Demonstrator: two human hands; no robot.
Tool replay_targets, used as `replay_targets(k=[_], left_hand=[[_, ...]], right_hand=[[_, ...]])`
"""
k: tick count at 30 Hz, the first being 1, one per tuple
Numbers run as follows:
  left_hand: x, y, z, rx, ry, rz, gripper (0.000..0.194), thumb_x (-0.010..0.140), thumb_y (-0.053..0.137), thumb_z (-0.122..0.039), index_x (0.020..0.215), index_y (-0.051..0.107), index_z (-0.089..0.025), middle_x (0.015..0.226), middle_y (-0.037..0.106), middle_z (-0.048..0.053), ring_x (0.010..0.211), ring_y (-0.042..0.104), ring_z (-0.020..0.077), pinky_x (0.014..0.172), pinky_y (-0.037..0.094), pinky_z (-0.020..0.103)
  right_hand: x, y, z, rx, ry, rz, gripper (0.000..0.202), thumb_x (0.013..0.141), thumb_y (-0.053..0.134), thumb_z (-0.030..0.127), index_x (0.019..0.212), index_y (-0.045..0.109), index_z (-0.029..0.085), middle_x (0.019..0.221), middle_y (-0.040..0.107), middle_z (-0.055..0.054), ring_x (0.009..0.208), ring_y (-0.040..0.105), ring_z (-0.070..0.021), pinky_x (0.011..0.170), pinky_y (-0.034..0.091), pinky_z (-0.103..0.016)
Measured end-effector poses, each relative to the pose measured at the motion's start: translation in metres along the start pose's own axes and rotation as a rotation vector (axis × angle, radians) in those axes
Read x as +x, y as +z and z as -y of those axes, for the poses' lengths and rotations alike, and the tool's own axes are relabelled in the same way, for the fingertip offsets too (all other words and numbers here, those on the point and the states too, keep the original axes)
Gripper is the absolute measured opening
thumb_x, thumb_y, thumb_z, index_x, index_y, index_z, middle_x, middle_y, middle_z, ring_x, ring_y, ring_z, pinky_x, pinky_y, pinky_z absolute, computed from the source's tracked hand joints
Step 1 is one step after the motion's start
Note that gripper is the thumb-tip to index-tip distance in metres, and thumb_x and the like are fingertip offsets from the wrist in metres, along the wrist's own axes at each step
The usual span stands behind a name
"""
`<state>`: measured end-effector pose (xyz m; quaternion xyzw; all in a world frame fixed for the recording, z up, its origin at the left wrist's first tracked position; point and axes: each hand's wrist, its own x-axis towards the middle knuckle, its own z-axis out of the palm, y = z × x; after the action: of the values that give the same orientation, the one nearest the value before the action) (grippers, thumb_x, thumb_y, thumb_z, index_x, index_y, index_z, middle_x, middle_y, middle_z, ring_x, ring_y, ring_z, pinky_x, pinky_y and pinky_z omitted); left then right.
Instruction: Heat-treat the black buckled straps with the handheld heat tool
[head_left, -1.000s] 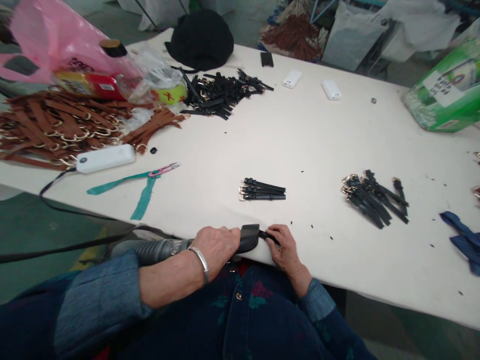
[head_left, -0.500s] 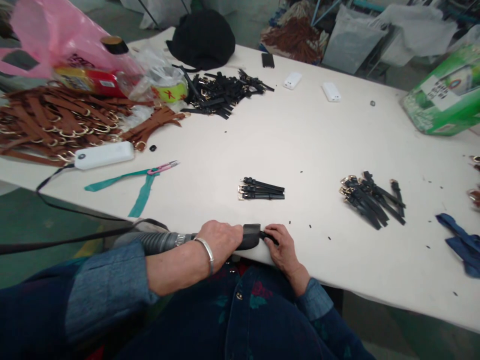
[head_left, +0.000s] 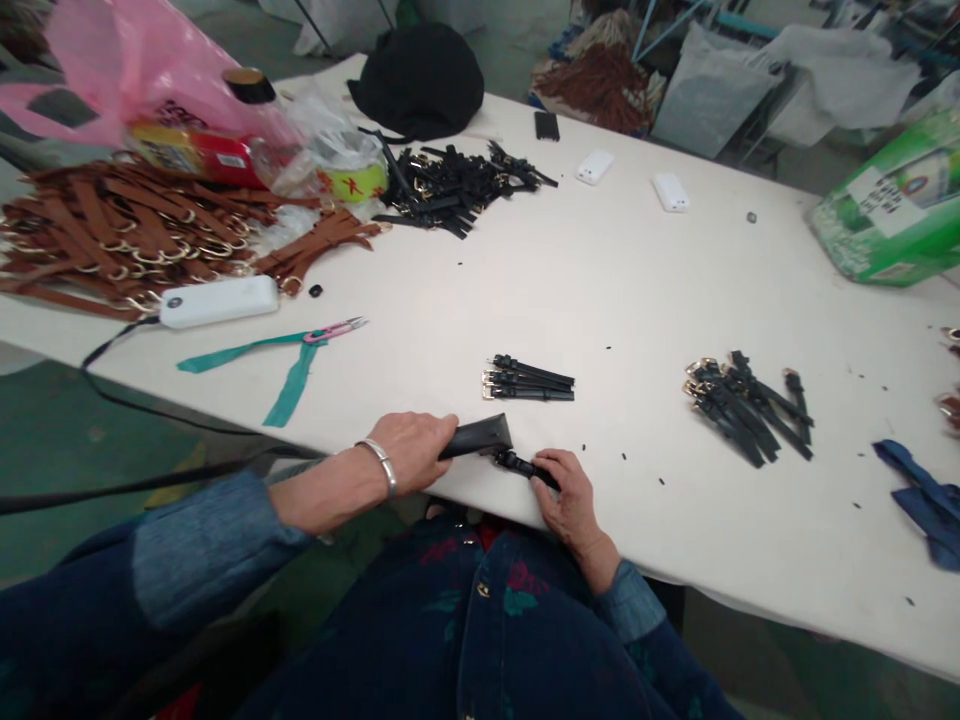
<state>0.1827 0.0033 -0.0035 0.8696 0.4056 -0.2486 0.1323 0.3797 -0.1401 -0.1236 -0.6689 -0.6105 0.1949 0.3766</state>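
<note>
Now | right hand (head_left: pixel 574 497) grip pinches strap (head_left: pixel 517 465) | left hand (head_left: pixel 409 452) grip clamps tool (head_left: pixel 476 437)

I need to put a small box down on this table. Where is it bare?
The widest bare stretch of table lies between the far black strap pile, the small strap bundle and the green bag. It is crowded at left around the brown straps.
</note>
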Motion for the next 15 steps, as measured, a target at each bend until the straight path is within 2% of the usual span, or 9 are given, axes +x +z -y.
replay_targets(k=[2, 4, 10, 15], left_hand=[[-0.004, 0.001, 0.012, 0.013, -0.032, 0.005, 0.033, 0.072, 0.041, -0.042, 0.095, 0.051, -0.02, 0.088, 0.063, 0.011, 0.081, 0.059, 0.0259, 0.068, 0.043, 0.038], [-0.01, 0.003, 0.017, 0.028, 0.003, -0.007, 0.032, 0.073, 0.04, -0.042, 0.094, 0.051, -0.021, 0.084, 0.063, 0.009, 0.078, 0.059, 0.025, 0.065, 0.043, 0.036], [-0.012, 0.013, 0.009, -0.006, 0.067, 0.008, 0.029, 0.07, 0.045, -0.039, 0.089, 0.053, -0.019, 0.079, 0.064, 0.008, 0.073, 0.059, 0.0212, 0.061, 0.043, 0.031], [-0.006, 0.024, 0.013, -0.073, 0.045, -0.038, 0.033, 0.071, 0.043, -0.044, 0.09, 0.054, -0.018, 0.078, 0.064, 0.009, 0.07, 0.059, 0.0217, 0.059, 0.043, 0.031]], right_hand=[[0.001, 0.0, 0.001, -0.021, 0.003, 0.008, 0.026, 0.073, 0.054, 0.022, 0.099, 0.058, 0.022, 0.098, 0.055, -0.007, 0.093, 0.05, -0.0196, 0.081, 0.043, -0.037], [0.001, 0.001, 0.002, -0.035, 0.013, 0.01, 0.025, 0.073, 0.055, 0.024, 0.098, 0.058, 0.022, 0.096, 0.055, -0.007, 0.092, 0.049, -0.0197, 0.08, 0.042, -0.037], [0.006, 0.003, 0.014, -0.113, 0.034, 0.038, 0.024, 0.075, 0.051, 0.022, 0.098, 0.057, 0.021, 0.094, 0.053, -0.006, 0.089, 0.047, -0.0195, 0.079, 0.039, -0.035], [0.019, 0.008, 0.029, -0.285, 0.053, 0.103, 0.02, 0.072, 0.058, 0.032, 0.088, 0.056, 0.02, 0.081, 0.054, -0.005, 0.082, 0.046, -0.0203, 0.074, 0.036, -0.034]])
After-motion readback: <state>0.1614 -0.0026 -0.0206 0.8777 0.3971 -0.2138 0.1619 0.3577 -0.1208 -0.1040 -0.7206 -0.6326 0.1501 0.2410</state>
